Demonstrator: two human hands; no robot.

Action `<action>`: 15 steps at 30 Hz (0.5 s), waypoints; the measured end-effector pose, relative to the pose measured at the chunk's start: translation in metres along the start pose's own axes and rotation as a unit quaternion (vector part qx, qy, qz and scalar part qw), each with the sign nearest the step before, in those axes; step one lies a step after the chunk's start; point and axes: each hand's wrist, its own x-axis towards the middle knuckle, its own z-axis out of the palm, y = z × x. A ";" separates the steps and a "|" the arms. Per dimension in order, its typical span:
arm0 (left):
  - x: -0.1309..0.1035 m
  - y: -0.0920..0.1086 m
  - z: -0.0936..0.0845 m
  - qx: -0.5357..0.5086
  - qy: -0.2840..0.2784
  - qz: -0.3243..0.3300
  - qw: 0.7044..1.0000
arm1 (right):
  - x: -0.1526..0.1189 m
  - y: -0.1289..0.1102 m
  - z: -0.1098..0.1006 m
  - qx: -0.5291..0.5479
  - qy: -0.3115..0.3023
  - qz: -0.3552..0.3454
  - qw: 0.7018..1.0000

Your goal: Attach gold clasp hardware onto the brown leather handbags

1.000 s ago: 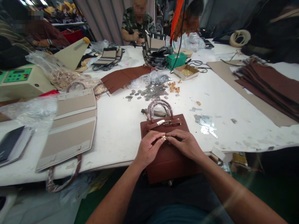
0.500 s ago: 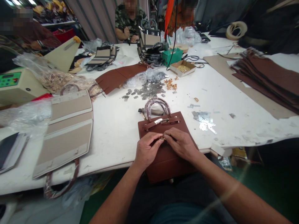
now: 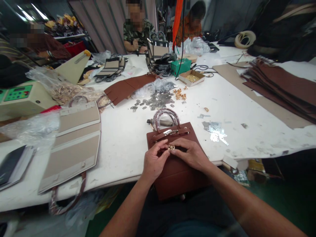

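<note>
A brown handbag (image 3: 172, 181) lies at the table's front edge, partly over my lap, its plastic-wrapped handles (image 3: 168, 112) pointing away from me. Over the bag's front, my left hand (image 3: 155, 162) pinches a small gold metal bag fitting (image 3: 171, 147) between thumb and fingers. My right hand (image 3: 192, 154) grips the same fitting from the other side, fingertips closed on it. A strap with a shiny metal clasp (image 3: 168, 132) crosses the bag just beyond my fingers. Part of the bag's front is hidden under my hands.
Several gold fittings (image 3: 179, 94) and scattered metal plates (image 3: 159, 100) lie beyond the bag. Silver plates (image 3: 215, 130) are to the right. A bag panel (image 3: 74, 141) lies left; brown leather pieces (image 3: 283, 85) are stacked right. Co-workers sit across the table.
The gold fitting shows more fully between my fingertips, turned with a flat face upward. My left fingers have loosened and spread slightly. The camera view has shifted a little.
</note>
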 end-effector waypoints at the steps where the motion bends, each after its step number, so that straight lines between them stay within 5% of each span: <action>1: -0.002 0.001 0.000 0.012 0.014 0.011 1.000 | 0.001 0.001 0.001 -0.003 0.015 0.006 1.000; 5: -0.010 0.006 -0.002 0.138 0.138 0.077 0.978 | 0.009 0.004 0.003 -0.012 0.079 0.044 0.996; 8: -0.015 0.002 -0.006 0.202 0.210 0.055 0.955 | 0.020 -0.001 0.007 0.017 0.074 0.078 0.994; 15: -0.003 -0.007 -0.018 0.211 0.191 -0.040 0.958 | 0.044 -0.008 0.026 0.211 0.040 0.077 0.974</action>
